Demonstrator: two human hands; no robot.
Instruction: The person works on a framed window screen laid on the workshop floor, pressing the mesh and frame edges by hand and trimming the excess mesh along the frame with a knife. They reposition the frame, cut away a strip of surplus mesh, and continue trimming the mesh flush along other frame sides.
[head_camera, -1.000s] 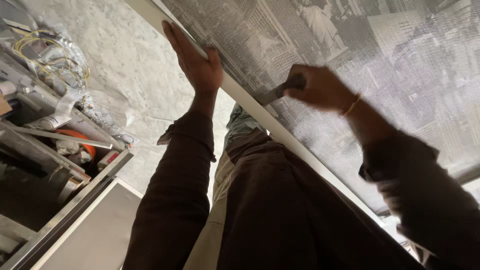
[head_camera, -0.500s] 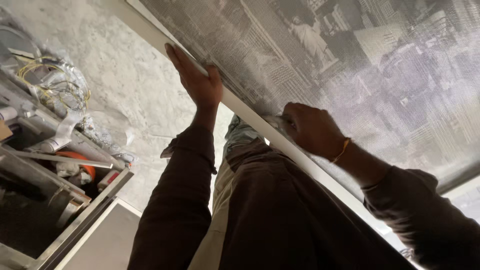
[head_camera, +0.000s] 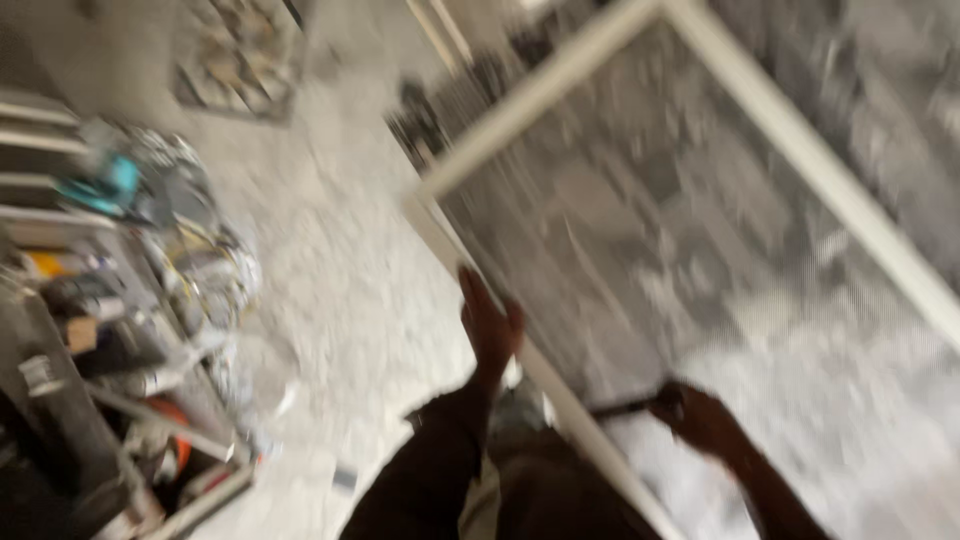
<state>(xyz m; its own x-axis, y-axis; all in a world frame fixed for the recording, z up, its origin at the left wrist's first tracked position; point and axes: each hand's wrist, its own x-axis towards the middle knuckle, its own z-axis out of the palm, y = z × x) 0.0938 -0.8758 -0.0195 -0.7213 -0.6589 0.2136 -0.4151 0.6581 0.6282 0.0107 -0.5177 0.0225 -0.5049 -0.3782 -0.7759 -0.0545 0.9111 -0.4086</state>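
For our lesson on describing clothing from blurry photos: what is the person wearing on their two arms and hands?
Both hands are bare, with no gloves. The left hand comes out of a long dark brown sleeve with a cuff at the wrist. The right hand also leads into a dark sleeve. The picture is too blurred to show any wristband or markings.

Large pale-framed panel with a grey, mottled printed face (head_camera: 700, 260) lies flat and slanted across the view, its near frame rail running from upper centre down to lower right. Short dark rod-like tool (head_camera: 625, 407) lies on the grey face just inside that rail. Frame is motion-blurred, so finer detail unreadable.
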